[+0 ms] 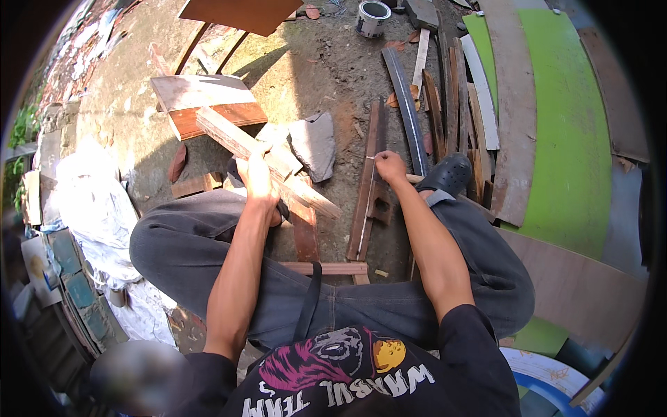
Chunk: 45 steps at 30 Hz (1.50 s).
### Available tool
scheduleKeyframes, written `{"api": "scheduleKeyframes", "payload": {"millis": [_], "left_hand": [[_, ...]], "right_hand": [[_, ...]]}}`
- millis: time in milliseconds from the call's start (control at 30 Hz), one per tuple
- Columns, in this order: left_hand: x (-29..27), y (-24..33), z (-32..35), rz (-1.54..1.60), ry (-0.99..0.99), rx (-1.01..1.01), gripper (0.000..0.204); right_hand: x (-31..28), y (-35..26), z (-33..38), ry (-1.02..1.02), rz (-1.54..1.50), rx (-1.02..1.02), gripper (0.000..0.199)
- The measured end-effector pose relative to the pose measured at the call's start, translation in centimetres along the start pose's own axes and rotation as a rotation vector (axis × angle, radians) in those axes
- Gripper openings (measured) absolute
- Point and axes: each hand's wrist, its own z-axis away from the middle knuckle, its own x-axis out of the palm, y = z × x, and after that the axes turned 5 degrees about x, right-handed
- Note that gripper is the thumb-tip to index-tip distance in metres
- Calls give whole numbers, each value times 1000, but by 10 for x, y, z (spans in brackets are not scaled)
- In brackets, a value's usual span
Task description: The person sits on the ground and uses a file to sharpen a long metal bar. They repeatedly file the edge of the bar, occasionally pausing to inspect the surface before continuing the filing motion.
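My left hand (257, 179) is wrapped round a pale wooden plank (226, 133), which slants from upper left to lower right in front of my left knee. My right hand (390, 168) is closed beside a long dark brown wooden beam (363, 205) standing out from me between my legs. A small pale bit shows at its fingertips, too small to name. Against the beam's right side sits a short brown wood piece (380, 208) with a dark hole. A grey stone slab (313, 146) lies between the plank and the beam.
A low wooden piece with a pale top (208, 94) stands ahead left. Dark strips and boards (455, 104) lie right, beside a large green sheet (566, 125). A paint can (373, 19) stands at the far side. White sheeting (97, 201) lies left; my dark clog (447, 174) is near my right hand.
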Motion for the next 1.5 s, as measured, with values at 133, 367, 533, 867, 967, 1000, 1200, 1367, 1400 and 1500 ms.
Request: {"api": "scheduleKeyframes", "payload": {"millis": [133,367,533,867,967,1000,1200,1367,1400,1500], "left_hand": [[-11,-12,2,-48,29,-47,46],[12,-25,11,-155,-31,-53,41],[7,-30,4,-196,-74,-105,38],[4,-37,-4,-209,86,-150,32],[-14,-48,-12,-246,142,-147,31],[-24,-57,-17,-270,192,-134,30],[-16,-42,-17,-406,162,-392,21],[4,-39,-15,-343,228,-324,22],[4,-41,-16,-331,223,-302,24],[3,-47,-16,-294,155,-227,29]], "right_hand": [[14,-23,-13,2,165,-129,28],[36,-56,-60,-132,294,-154,29],[37,-86,-74,-303,599,-75,28],[67,-43,-57,-212,1236,-693,23],[60,-55,-62,-250,1325,-715,25],[60,-57,-67,-254,1348,-733,25],[43,-75,-123,186,1243,-828,29],[35,-105,-152,314,1271,-782,29],[36,-113,-158,264,1208,-733,29],[43,-141,-188,171,868,-628,28]]}}
